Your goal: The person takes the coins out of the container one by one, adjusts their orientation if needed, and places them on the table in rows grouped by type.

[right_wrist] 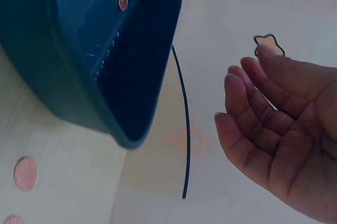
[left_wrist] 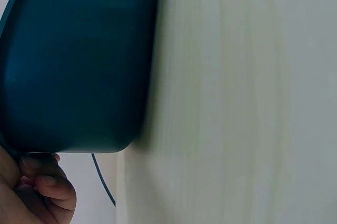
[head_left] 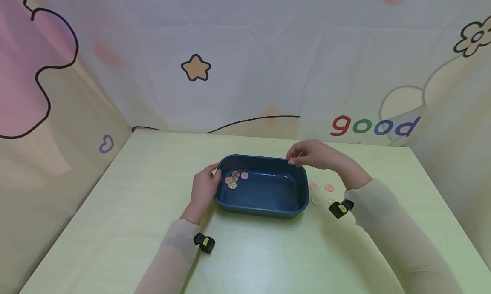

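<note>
A dark blue rectangular plastic basin (head_left: 264,211) stands on the table, its left end gripped by my left hand (head_left: 206,185). In the left wrist view the fingers (left_wrist: 55,190) of that hand curl at the basin's end. Several copper and gold coins (head_left: 232,180) lie inside, toward the left end. My right hand (head_left: 312,153) is raised over the far right corner of the rim. Its fingers (right_wrist: 239,134) are loosely bent in the right wrist view, with the thumb apart from them and nothing visible between. Several more coins (head_left: 313,186) lie on the table beside the basin's right end.
The pale wood-grain table (head_left: 134,226) runs back to a printed cloth backdrop (head_left: 245,72) with a star and the word "good". Cloth also hangs at the left and right sides. A small black camera (head_left: 204,243) sits on each wrist.
</note>
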Demonstrator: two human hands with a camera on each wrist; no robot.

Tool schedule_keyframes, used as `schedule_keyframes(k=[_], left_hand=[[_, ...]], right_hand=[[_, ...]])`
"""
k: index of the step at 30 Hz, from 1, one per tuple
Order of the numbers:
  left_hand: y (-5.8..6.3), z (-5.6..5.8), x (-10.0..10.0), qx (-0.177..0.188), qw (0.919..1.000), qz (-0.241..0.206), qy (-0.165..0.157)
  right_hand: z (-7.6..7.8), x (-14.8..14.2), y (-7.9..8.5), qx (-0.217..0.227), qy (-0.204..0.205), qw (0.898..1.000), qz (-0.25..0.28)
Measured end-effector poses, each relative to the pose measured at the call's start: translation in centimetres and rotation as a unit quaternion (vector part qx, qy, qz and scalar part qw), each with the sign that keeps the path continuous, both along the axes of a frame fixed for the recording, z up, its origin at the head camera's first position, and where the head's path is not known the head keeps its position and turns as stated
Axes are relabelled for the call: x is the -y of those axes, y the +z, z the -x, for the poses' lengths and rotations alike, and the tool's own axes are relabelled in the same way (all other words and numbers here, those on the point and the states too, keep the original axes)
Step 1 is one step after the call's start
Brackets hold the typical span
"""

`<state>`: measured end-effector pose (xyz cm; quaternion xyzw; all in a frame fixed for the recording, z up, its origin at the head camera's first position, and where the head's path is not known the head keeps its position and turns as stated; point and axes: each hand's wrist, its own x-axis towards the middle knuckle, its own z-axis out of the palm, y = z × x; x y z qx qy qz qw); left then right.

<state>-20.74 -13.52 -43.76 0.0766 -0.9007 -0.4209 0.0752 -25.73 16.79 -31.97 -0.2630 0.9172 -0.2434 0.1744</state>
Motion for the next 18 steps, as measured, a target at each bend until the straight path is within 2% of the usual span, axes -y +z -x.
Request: schedule_keyframes(k=[9,18], left_hand=[[0.1,0.1,0.0,0.0,1.0,0.006,0.001],[0.0,0.1,0.0,-0.001,1.0,0.002,0.004]], right_hand=[[2.2,4.5,-1.1,0.029,0.066,0.997,-0.035],[3.7,8.1,-2.9,0.07,0.07,0.993,-0.062]])
